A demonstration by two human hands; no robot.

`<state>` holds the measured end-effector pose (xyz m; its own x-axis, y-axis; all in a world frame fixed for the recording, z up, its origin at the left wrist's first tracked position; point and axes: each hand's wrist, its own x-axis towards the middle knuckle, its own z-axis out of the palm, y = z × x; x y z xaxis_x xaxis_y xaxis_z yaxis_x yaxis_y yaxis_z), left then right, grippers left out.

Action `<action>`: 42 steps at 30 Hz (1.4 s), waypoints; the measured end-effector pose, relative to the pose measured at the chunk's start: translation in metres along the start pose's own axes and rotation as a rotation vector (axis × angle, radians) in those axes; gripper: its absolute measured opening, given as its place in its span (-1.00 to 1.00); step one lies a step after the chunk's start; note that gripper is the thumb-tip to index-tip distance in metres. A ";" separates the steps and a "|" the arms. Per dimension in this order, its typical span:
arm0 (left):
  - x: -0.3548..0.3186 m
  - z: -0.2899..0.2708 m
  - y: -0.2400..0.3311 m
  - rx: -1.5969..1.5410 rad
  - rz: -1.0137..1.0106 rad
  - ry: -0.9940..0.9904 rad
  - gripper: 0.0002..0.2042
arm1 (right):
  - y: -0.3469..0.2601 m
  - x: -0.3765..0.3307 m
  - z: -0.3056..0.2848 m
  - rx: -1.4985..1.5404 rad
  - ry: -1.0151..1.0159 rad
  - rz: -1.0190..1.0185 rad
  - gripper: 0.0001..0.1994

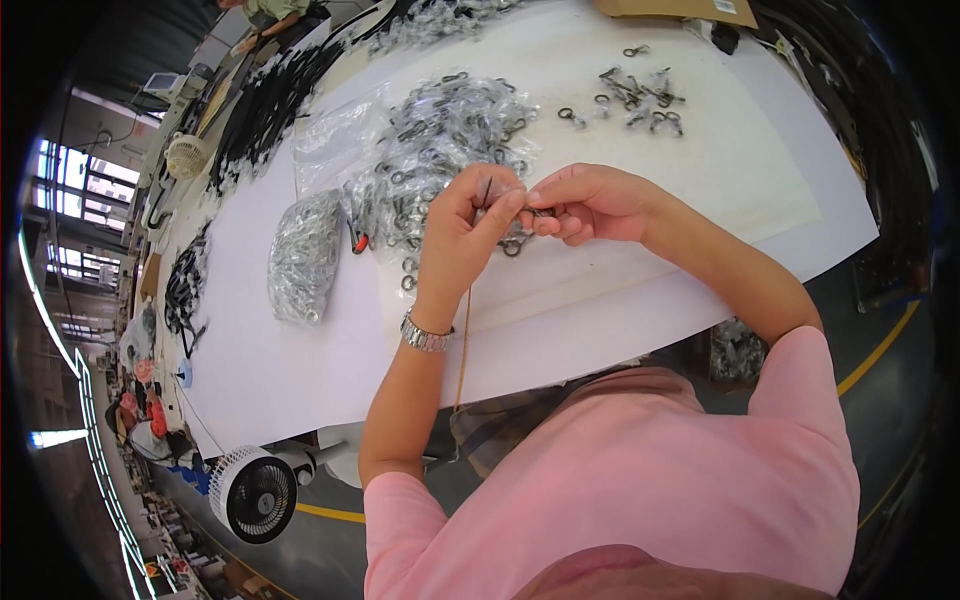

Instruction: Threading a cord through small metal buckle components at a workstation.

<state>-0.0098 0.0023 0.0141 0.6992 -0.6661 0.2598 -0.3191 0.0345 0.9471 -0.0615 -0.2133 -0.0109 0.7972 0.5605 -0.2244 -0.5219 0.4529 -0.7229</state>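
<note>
Both hands meet above the white-covered table point(350, 370), with their fingertips pressed together. My right hand point(598, 203) pinches a small dark metal fitting point(541, 212), whose far end is covered by the fingers. My left hand point(470, 215) closes its thumb and forefinger beside it, and a bit of clear plastic seems to show between them. Just beyond the hands spreads a heap of dark ringed metal fittings in clear wrapping point(450, 120). A smaller group of similar fittings point(640, 95) lies at the far right.
Left of the heap sits a full clear plastic bag point(305, 258), near a tool's red end point(361, 243). A tan cord point(463, 350) hangs over the near edge. Dark straps point(270, 110) lie far left. A fan point(254, 494) stands at lower left, a cardboard box point(680, 9) at the back.
</note>
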 end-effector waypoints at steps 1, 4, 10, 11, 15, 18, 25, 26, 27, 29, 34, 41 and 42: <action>0.000 0.001 0.001 -0.018 -0.029 0.000 -0.94 | -0.001 0.000 0.002 -0.080 0.048 -0.031 -0.78; 0.002 0.001 -0.005 0.006 -0.090 0.026 -0.91 | 0.000 0.000 0.010 -0.333 0.204 -0.115 -0.77; 0.001 0.005 -0.003 -0.180 -0.274 0.092 -0.87 | 0.005 -0.002 0.027 -0.743 0.430 -0.324 -0.75; 0.001 0.004 -0.004 -0.180 -0.274 0.094 -0.87 | 0.007 -0.003 0.029 -0.744 0.429 -0.323 -0.75; 0.003 -0.007 -0.010 -0.453 -0.319 0.187 -0.87 | 0.009 -0.004 0.036 -0.913 0.529 -0.453 -0.80; 0.004 -0.023 -0.023 -0.577 -0.348 0.232 -0.85 | 0.011 -0.003 0.036 -0.996 0.570 -0.562 -0.81; 0.007 -0.026 -0.011 -0.158 -0.294 -0.004 -0.61 | 0.014 -0.001 0.033 -1.281 0.712 -0.874 -0.86; 0.007 -0.021 -0.006 -0.156 -0.289 -0.016 -0.61 | 0.014 -0.001 0.030 -1.281 0.724 -0.879 -0.86; 0.006 -0.015 -0.001 -0.106 -0.203 -0.041 -0.61 | 0.013 0.000 0.028 -1.282 0.725 -0.870 -0.85; -0.001 -0.004 0.007 -0.055 -0.118 -0.069 -0.61 | 0.013 0.000 0.029 -1.278 0.728 -0.861 -0.85; -0.006 0.010 0.009 -0.083 -0.200 -0.087 -0.62 | 0.013 -0.006 0.042 -1.074 0.688 -0.771 -0.81; -0.007 0.015 0.003 0.119 -0.073 0.043 -0.67 | 0.012 -0.003 0.042 -0.995 0.611 -0.749 -0.82; -0.007 0.016 0.002 0.239 -0.018 0.071 -0.69 | 0.013 -0.002 0.040 -0.986 0.609 -0.718 -0.81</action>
<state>-0.0255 -0.0051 0.0113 0.7468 -0.6106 0.2636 -0.4421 -0.1597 0.8826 -0.0819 -0.1813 0.0065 0.9389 -0.0944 0.3310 0.2882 -0.3101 -0.9060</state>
